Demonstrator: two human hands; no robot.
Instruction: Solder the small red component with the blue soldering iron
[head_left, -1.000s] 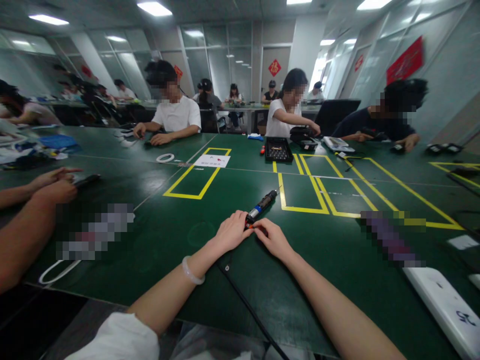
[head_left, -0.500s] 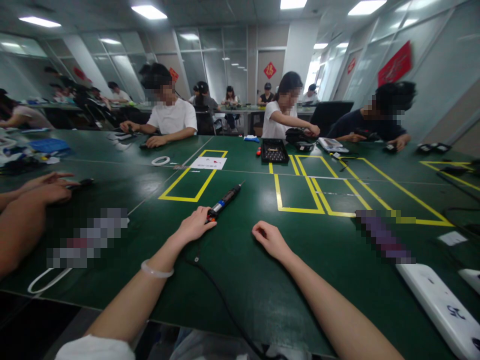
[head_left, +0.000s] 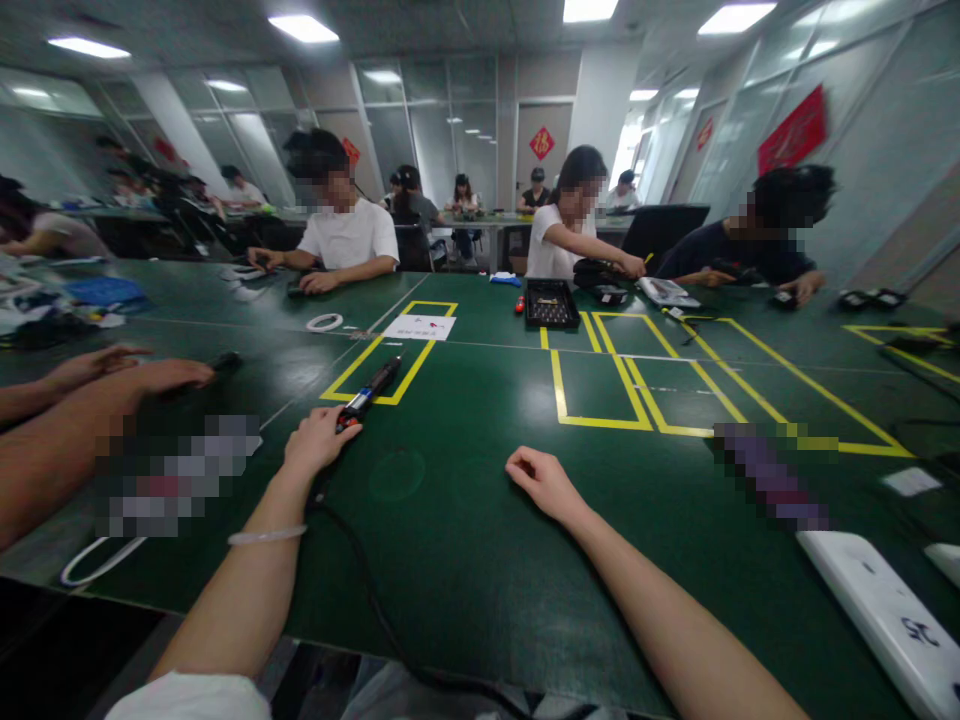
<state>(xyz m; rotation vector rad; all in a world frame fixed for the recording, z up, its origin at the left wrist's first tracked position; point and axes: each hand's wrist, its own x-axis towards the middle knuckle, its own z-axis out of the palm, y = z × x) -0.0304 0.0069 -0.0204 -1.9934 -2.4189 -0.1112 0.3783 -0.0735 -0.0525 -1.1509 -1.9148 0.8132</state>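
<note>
My left hand [head_left: 315,440] is closed around the rear of a corded electric screwdriver [head_left: 369,390], black with a blue-and-silver band and orange-red parts near my fingers. The screwdriver points away from me, its thin tip over the near end of a yellow-taped rectangle. Its black cable [head_left: 367,570] runs from under my hand toward the table's front edge. My right hand [head_left: 547,482] rests on the green table [head_left: 465,560] in a loose curl, thumb against fingers, with nothing seen in it. It is apart from the screwdriver.
A black tray [head_left: 551,305] of small pieces sits at the far side, near a white paper [head_left: 420,327] and a white ring [head_left: 324,322]. A white power strip [head_left: 877,590] lies on the right. A co-worker's hand [head_left: 169,378] reaches in from the left; others sit opposite.
My left hand has moved left with the screwdriver, and the cable has shifted with it. My right hand has stayed put. The co-worker's hand on the left has moved right.
</note>
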